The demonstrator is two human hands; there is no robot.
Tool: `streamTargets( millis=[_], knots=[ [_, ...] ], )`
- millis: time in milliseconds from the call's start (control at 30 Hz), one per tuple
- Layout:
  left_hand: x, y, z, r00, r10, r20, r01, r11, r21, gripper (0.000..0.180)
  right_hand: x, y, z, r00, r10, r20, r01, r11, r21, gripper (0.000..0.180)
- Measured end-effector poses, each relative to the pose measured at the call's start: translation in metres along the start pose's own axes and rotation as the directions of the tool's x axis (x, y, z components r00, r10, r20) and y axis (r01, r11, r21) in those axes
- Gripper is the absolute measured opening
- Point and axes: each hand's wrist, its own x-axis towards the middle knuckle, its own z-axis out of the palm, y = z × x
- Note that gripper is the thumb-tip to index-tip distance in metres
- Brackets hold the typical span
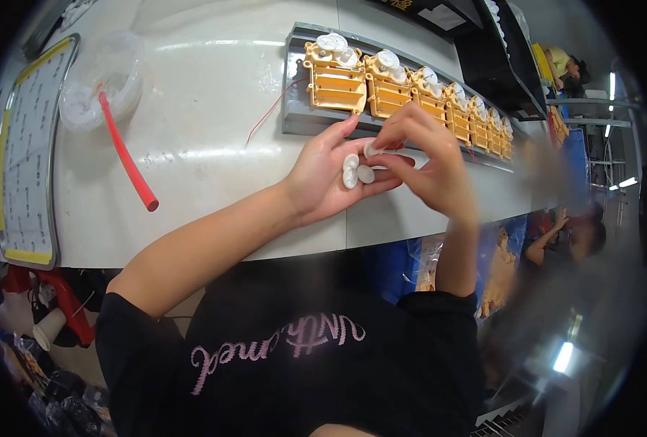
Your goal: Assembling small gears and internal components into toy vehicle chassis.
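Palm up over the table, my left hand [320, 175] cradles a few small white plastic discs [350, 171], its fingers stretched out toward the right. My right hand [429, 164] reaches over those fingers and pinches another white disc [371, 149] between thumb and fingertips. Just beyond my hands, a row of yellow plastic housings [338, 89] sits on a long grey fixture [298, 120]. White round parts [331, 42] lie on the far end of each housing. The row runs away toward the right.
On the left stand a translucent plastic tub [131, 84] and a red tube [127, 153] leaning out of it. A framed sheet [29, 156] lies at the left edge. A thin red wire [265, 116] trails from the fixture. Black bins [494, 65] rise behind; another person [578, 240] is at right.
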Motion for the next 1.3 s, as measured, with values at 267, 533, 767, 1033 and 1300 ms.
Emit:
streamTargets(
  millis=[267,533,767,1033,1300],
  knots=[
    [0.006,0.0,0.001,0.999,0.028,-0.025,-0.026,0.997,0.073,0.054,0.009,0.086,-0.038,0.761,-0.03,-0.648,-0.047,0.994,-0.102,0.014],
    [0.006,0.002,-0.004,0.998,0.019,-0.064,-0.008,0.985,0.173,0.049,0.012,0.101,-0.03,0.746,-0.116,-0.656,-0.095,0.956,-0.277,0.013],
    [0.007,0.001,-0.005,0.998,0.022,-0.066,-0.01,0.984,0.177,0.049,0.014,0.098,-0.025,0.74,-0.222,-0.635,-0.04,0.928,-0.37,0.012],
    [0.007,0.001,-0.005,0.998,0.022,-0.054,-0.011,0.98,0.201,0.05,0.014,0.095,-0.026,0.738,-0.292,-0.608,-0.073,0.862,-0.502,0.011],
    [0.006,0.002,-0.002,0.998,0.021,-0.066,-0.008,0.98,0.197,0.049,0.009,0.092,-0.03,0.822,-0.256,-0.509,-0.074,0.837,-0.541,0.011]
  ],
)
